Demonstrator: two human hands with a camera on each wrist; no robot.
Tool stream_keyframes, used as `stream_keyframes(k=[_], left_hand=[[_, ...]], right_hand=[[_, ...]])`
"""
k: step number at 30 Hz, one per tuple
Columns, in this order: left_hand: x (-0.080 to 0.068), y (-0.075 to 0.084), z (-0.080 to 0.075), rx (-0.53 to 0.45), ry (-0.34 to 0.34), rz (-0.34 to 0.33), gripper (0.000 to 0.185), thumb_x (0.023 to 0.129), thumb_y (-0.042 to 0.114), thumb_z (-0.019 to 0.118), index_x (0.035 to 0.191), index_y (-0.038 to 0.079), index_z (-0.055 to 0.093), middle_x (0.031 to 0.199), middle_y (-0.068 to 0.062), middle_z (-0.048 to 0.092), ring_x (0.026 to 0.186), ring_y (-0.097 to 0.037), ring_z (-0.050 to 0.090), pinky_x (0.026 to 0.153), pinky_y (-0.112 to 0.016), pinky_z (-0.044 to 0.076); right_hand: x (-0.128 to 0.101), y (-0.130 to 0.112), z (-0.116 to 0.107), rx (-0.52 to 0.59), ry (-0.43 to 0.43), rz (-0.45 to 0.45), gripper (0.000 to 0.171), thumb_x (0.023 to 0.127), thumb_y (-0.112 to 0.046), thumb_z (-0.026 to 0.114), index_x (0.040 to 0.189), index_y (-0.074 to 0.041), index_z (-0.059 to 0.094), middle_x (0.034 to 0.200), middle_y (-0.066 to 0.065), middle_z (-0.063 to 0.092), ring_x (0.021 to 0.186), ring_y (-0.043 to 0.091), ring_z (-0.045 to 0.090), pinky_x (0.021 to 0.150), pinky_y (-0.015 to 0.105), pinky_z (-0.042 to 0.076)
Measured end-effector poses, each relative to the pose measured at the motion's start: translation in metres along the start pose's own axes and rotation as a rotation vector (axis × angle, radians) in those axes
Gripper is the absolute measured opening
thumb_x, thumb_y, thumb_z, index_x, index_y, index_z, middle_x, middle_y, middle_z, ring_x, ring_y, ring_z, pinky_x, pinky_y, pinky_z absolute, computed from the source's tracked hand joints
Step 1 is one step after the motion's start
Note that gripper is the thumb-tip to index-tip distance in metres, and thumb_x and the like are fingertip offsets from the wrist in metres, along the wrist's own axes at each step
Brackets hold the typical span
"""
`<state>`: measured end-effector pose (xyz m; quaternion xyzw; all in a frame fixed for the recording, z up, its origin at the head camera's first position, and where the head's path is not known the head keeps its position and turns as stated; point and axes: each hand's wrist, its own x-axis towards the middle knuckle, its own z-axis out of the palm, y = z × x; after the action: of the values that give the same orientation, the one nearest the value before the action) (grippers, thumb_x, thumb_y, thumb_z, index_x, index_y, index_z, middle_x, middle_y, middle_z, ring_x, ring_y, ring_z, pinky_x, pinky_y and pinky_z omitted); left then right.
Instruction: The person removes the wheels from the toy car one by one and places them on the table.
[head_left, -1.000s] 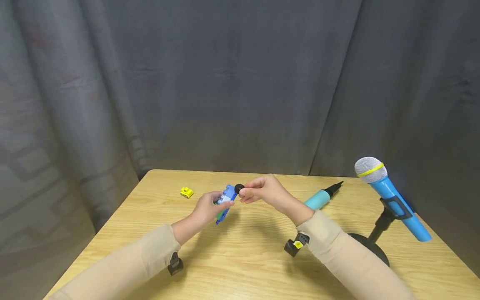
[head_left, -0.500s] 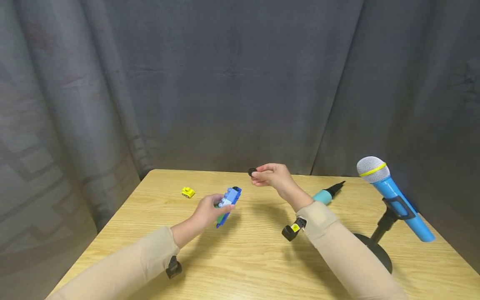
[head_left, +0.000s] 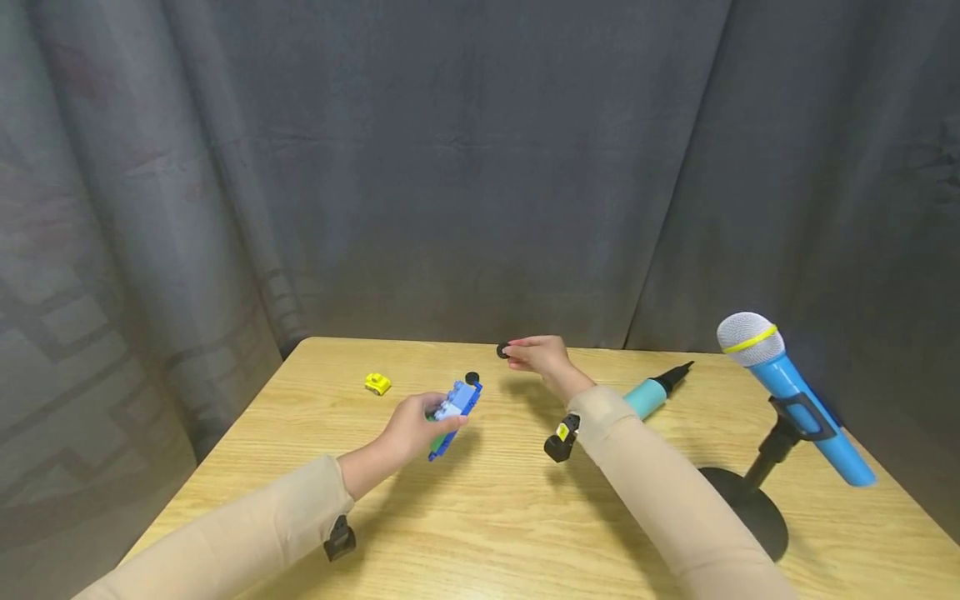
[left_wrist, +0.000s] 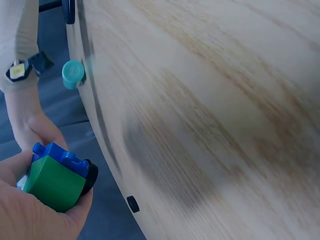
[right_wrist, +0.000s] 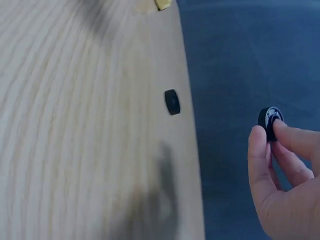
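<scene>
- Head view: the person's left grip (head_left: 411, 425) is closed round a blue-and-green brick build (head_left: 459, 402), fingers and thumb on its sides, the piece tilted above the desk (head_left: 480, 525).
- Farther off and to the right, the right grip (head_left: 546, 360) pinches a black toy wheel (head_left: 502, 351), well apart from the brick build.
- Another black wheel (head_left: 472, 378) shows at the brick build's far end; this view alone cannot tell whether they touch.
- A yellow toy car (head_left: 377, 383) stands on the desk at the left; on the right lies a teal cylinder with a black nozzle (head_left: 647, 398), and beyond the right sleeve (head_left: 660, 475) a blue microphone (head_left: 783, 381) slants in its black stand (head_left: 753, 496).
- Left wrist view: the left grip clasps the brick build, green side facing the camera; the right fingertips are hidden behind it. A black wheel sits on the desk near its edge.
- Right wrist view: the right grip holds its toy wheel between thumb and fingers; a black wheel rests on the desk, apart from the hand.
</scene>
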<state>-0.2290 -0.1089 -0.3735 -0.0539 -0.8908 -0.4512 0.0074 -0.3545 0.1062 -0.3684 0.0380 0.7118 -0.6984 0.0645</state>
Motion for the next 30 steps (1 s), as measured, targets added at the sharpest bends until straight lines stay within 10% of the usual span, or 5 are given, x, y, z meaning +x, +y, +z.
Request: stream_keyframes(k=[7,30], left_hand=[[-0.001,-0.003,0.0,-0.007,-0.005,0.011,0.058,0.086,0.025,0.075,0.128,-0.008,0.056,0.127,-0.024,0.061,0.115,-0.034,0.06,0.098,-0.046,0.049],[0.0,-0.005,0.007,-0.032,-0.005,0.005,0.057,0.085,0.026,0.075,0.126,-0.009,0.057,0.121,-0.023,0.064,0.109,-0.033,0.063,0.092,-0.044,0.052]], right_hand=[[0.015,0.017,0.009,-0.033,0.055,0.063,0.026,0.085,0.001,0.07,0.11,0.01,0.066,0.098,0.019,0.071,0.061,0.01,0.068,0.082,0.032,0.057],[0.033,0.052,0.02,-0.313,0.256,0.042,0.017,0.079,0.0,0.074,0.093,0.009,0.072,0.077,0.019,0.073,0.043,0.007,0.059,0.047,0.019,0.05]])
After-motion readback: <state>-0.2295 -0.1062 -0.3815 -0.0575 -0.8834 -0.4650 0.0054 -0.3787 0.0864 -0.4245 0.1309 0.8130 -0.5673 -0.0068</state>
